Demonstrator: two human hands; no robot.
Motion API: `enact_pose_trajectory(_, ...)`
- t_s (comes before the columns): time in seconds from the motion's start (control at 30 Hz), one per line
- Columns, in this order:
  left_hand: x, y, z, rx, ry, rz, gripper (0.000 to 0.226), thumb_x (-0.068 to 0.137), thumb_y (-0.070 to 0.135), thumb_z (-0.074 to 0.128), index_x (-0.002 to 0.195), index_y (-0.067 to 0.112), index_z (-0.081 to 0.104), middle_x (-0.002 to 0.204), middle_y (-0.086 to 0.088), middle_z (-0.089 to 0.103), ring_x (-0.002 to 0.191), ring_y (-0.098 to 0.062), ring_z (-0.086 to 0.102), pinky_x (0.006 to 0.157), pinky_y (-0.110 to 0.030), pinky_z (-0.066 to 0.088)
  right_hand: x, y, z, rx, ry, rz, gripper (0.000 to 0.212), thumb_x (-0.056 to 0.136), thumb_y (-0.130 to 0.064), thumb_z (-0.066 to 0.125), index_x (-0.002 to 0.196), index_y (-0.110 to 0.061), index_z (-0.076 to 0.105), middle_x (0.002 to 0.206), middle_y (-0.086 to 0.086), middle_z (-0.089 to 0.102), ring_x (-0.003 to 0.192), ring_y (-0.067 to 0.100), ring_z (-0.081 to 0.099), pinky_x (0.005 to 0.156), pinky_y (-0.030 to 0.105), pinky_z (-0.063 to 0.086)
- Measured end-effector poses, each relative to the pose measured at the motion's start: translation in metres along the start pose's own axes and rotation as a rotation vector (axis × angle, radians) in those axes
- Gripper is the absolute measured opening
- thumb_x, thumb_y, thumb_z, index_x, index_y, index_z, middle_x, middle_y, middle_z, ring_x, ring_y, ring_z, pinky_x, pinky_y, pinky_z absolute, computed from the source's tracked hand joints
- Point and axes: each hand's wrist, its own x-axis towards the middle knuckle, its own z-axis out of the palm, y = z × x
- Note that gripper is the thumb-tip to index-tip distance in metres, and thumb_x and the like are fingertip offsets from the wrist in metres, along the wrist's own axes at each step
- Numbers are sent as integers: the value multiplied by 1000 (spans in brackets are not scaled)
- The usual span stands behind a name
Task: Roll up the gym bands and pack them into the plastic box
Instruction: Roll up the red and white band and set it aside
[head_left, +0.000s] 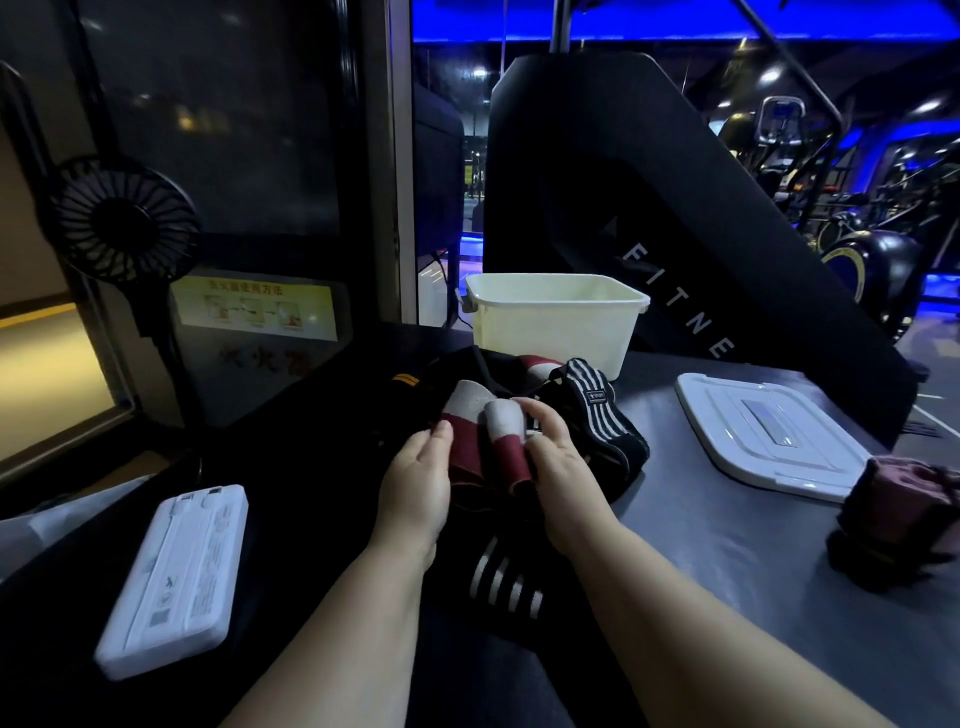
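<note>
Hands (415, 483) grip the red-grey band (470, 415) between them.

White letters FITNE on black machine panel (680, 306), blurred Chinese characters on yellow sticker (254, 306)

The box (556, 322) stands on the table (727, 561) at its far edge. Just before the box lie the bands (602, 415) in a heap, with the left hand (415, 483) and the right hand (561, 467) on them. The lid (769, 436) lies right of the box and nearer, with a cloth bundle (904, 519) nearer still. A power bank (171, 577) lies left of the box and well before it. Far left of the box, higher up, is a fan (122, 218).
</note>
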Motion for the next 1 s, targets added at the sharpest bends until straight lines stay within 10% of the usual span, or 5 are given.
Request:
enact_pose_trajectory(0.17,-12,0,9,45,-127,-50,38,100,43,45,113,14,67,111,-6,70,109,-21,64,103,-44,47,-1,1,0,139,-46,68,31,76,-65,61,101,-46,64,113,4,66,101,16,67,87,33,53)
enact_pose_trajectory(0.43,-14,1,7,275,-113,142,65,73,70,49,77,8,66,101,-15,65,94,-27,64,87,-40,52,4,-3,-9,222,36,89,47,72,-26,76,114,-15,59,104,16,69,84,25,69,71,37,55)
enact_pose_trajectory(0.7,-22,10,11,-106,-101,-167,47,88,39,68,116,22,35,112,-4,56,104,-20,61,95,-43,52,2,-2,-22,434,-48,171,30,79,-11,68,108,-9,63,88,17,68,73,28,66,64,37,55)
enact_pose_trajectory(0.9,-25,12,9,-193,-197,-242,13,97,27,57,104,17,56,103,-11,67,91,-22,68,69,-33,56,0,-3,-21,321,-47,154,24,85,-10,64,109,-9,61,85,14,69,69,24,66,59,33,53)
enact_pose_trajectory(1.0,-20,9,7,-228,-168,-274,53,93,28,65,136,6,41,114,-18,64,95,-28,68,61,-34,56,0,-2,-17,269,-32,96,43,72,-20,70,112,-10,60,99,23,69,80,31,67,70,42,53)
